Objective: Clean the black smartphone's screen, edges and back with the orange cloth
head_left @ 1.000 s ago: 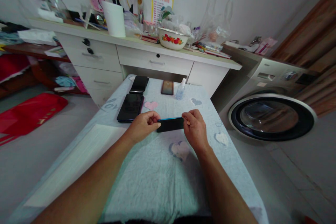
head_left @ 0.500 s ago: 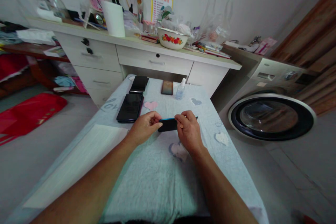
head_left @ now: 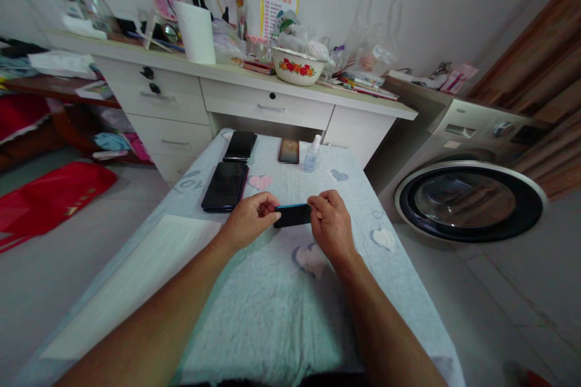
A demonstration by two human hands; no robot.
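Observation:
A black phone [head_left: 293, 216] with a blue edge is held sideways over the cloth, tilted so its dark face shows. My left hand [head_left: 252, 217] pinches its left end between thumb and fingers. On the other side my right hand [head_left: 333, 227] is closed, its fingertips gripping the phone's right end and hiding that part. Two dark devices lie to the left, a larger phone or tablet [head_left: 225, 186] and another one behind it [head_left: 240, 146]. Farther back are a small brownish, blurred rectangle [head_left: 289, 151] and a clear spray bottle [head_left: 311, 155] with a white top.
A pale cloth with hearts covers the table [head_left: 263, 314]; a long white sheet [head_left: 136, 284] lies along its left side. Behind stands a white desk [head_left: 272, 106] bearing a flowered bowl [head_left: 298, 68] and a paper roll [head_left: 195, 33]. At right is a washing machine [head_left: 458, 151].
My right hand has slid slightly to the right along the phone's edge, uncovering more of its dark face. My left hand and the phone have stayed nearly still.

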